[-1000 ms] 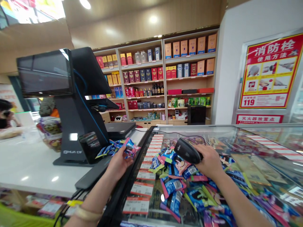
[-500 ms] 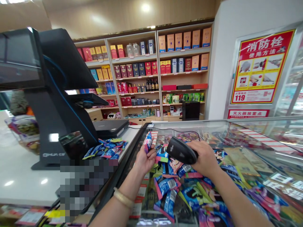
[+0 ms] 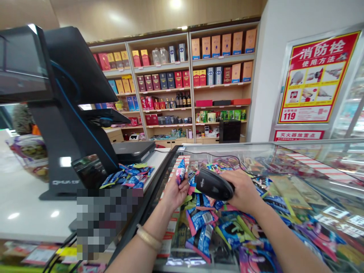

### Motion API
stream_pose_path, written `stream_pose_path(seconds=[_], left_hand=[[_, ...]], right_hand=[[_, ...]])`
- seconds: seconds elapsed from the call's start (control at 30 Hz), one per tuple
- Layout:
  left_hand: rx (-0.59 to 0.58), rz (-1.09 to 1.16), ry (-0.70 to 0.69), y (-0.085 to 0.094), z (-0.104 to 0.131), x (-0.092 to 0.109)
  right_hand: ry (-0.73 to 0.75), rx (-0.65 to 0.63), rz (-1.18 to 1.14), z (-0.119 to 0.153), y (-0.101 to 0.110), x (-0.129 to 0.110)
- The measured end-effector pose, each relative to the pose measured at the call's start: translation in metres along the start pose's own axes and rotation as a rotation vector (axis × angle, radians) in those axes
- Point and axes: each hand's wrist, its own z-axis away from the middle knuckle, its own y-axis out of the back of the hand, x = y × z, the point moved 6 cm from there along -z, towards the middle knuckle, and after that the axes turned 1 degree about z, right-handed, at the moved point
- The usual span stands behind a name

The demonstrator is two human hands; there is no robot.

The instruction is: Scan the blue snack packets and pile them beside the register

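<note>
My left hand [image 3: 176, 192] has its fingers closed on a small blue and pink snack packet [image 3: 181, 170], held upright. A black handheld barcode scanner [image 3: 214, 184] is in my right hand [image 3: 241, 189], its head pointing left at the packet, a short gap apart. My right fingers wrap the scanner's handle, which the hand mostly hides. Beneath both hands, many similar blue, pink and green packets [image 3: 200, 218] lie spread over a glass-topped counter [image 3: 224, 259]. Another heap of such packets [image 3: 131, 176] sits on the white counter to the left.
A black point-of-sale terminal [image 3: 61, 151] stands at the left on a white counter [image 3: 25, 223]. The scanner's black cable [image 3: 212, 154] trails over the glass. Behind, wall shelves [image 3: 163, 93] carry boxes and bottles. A red and yellow sign [image 3: 318, 81] hangs on the right wall.
The scanner in my right hand has shifted slightly left, closer to the packet. My left hand has tipped the packet a little more upright. The view has moved slightly.
</note>
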Motion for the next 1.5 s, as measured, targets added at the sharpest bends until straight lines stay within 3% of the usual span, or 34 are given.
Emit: stream_pose_path(seconds=[0.2, 0.3, 0.47, 0.57, 0.77, 0.93, 1.17, 1.37, 1.5], left_hand=[[0.001, -0.068, -0.001, -0.003, 0.001, -0.002], [0.032, -0.215, -0.137, -0.003, 0.003, 0.005], [0.151, -0.865, -0.573, -0.002, 0.010, 0.029], [0.166, -1.196, -0.699, -0.003, 0.012, 0.031], [0.194, -1.336, -0.691, 0.008, 0.007, 0.029], [0.316, -1.457, -0.721, 0.016, 0.006, 0.048], [0.488, -1.990, -0.742, 0.028, 0.025, 0.110], [0.835, -2.395, -0.440, 0.069, 0.049, 0.180], [0.919, -2.407, -0.212, 0.094, 0.056, 0.209]], right_hand=[[-0.005, 0.014, 0.000, 0.001, 0.000, 0.002], [-0.016, 0.044, 0.031, 0.003, 0.001, 0.006], [-0.020, 0.124, 0.114, 0.004, 0.005, 0.013], [-0.012, 0.151, 0.127, 0.004, 0.007, 0.014], [-0.033, 0.138, 0.141, 0.006, 0.003, 0.018], [-0.020, 0.139, 0.158, 0.007, 0.001, 0.021], [-0.025, 0.136, 0.144, 0.006, 0.000, 0.021], [-0.036, 0.125, 0.143, 0.006, -0.001, 0.023], [0.004, 0.096, 0.152, 0.006, -0.004, 0.023]])
